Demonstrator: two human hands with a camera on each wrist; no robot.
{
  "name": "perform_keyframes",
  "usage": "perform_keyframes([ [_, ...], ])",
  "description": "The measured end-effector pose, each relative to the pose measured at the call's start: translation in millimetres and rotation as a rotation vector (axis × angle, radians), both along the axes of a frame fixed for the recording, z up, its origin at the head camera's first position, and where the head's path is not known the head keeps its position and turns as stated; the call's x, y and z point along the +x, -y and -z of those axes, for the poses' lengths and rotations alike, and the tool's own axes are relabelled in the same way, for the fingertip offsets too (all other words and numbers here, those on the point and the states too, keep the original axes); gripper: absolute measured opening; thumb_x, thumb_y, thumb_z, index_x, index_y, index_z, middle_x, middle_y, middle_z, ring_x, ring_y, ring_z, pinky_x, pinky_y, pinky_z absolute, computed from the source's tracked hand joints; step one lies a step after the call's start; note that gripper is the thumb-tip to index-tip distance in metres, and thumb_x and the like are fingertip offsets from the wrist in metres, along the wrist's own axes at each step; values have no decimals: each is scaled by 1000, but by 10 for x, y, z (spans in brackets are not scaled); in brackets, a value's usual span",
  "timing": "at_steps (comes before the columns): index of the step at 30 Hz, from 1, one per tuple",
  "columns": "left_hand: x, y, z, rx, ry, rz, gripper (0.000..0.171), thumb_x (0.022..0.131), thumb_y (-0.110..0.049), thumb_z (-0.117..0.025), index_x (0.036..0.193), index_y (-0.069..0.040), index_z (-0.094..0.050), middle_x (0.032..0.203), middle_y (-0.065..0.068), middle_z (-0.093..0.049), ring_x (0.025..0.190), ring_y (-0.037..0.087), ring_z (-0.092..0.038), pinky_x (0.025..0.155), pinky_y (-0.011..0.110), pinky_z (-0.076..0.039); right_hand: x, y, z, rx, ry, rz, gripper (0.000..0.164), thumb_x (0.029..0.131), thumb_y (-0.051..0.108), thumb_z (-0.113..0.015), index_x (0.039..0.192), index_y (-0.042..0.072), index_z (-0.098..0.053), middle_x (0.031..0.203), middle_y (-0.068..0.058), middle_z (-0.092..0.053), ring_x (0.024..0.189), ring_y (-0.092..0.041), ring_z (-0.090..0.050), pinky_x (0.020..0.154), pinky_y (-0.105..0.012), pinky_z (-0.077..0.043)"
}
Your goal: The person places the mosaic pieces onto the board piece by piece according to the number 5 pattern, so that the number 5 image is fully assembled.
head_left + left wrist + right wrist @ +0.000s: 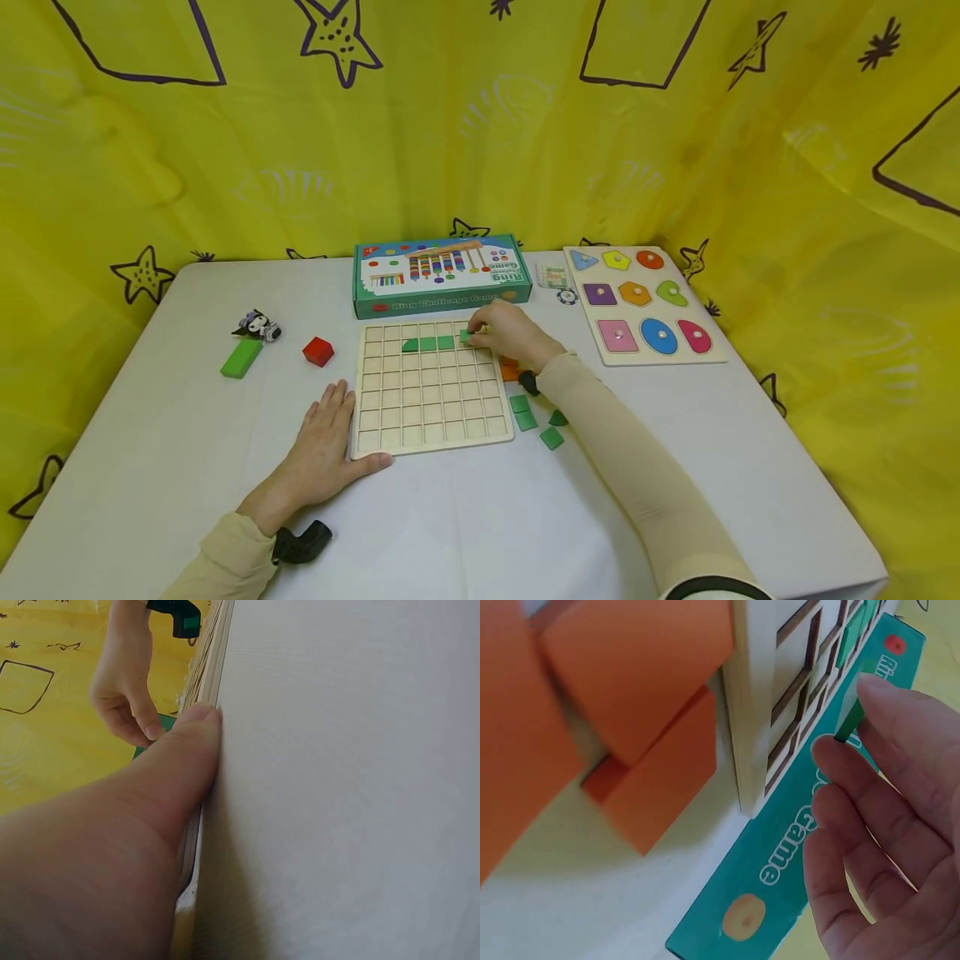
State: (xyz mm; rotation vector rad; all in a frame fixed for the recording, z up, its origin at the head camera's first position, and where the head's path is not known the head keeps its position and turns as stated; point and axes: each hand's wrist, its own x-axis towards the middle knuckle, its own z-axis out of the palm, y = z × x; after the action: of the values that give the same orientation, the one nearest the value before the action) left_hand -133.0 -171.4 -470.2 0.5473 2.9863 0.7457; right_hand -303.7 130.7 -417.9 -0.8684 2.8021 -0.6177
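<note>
Between thumb and forefinger of right hand (517,332): small flat green tile (850,712), pinched, gap only tile-wide; contact with board unclear. Just left of grip: three flat green pieces (427,343), rowed in pale wooden gridded board (435,392). Well left, nearer: left hand (318,450), fingers extended, at board's edge. Step seems row-filling; next move likely calls for squaring tile to cell, then release.
</note>
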Motion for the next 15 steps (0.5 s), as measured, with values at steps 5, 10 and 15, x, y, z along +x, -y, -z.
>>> perform_keyframes([
  [5,1,-5,5,5,-8,1,109,81,-63,-68,145,15,-26,154,34,-15,142,47,-8,110,64,-10,-19,65,7,37,23,-1,16,92,21,-71,102,10,-76,96,3,-69,94,-16,-55,88,-31,-45],
  [10,1,-3,12,2,-8,0,109,81,-64,-67,145,15,-26,153,34,-15,142,48,-8,110,63,-10,-9,97,35,60,-20,-16,15,92,20,-71,102,10,-76,97,3,-69,94,-16,-52,86,-29,-44],
  [15,-4,-3,7,-3,-5,0,109,81,-63,-67,145,14,-26,154,34,-15,142,48,-8,110,63,-9,14,117,69,97,-143,-73,13,90,19,-73,100,11,-77,98,1,-71,91,-17,-53,83,-29,-44],
])
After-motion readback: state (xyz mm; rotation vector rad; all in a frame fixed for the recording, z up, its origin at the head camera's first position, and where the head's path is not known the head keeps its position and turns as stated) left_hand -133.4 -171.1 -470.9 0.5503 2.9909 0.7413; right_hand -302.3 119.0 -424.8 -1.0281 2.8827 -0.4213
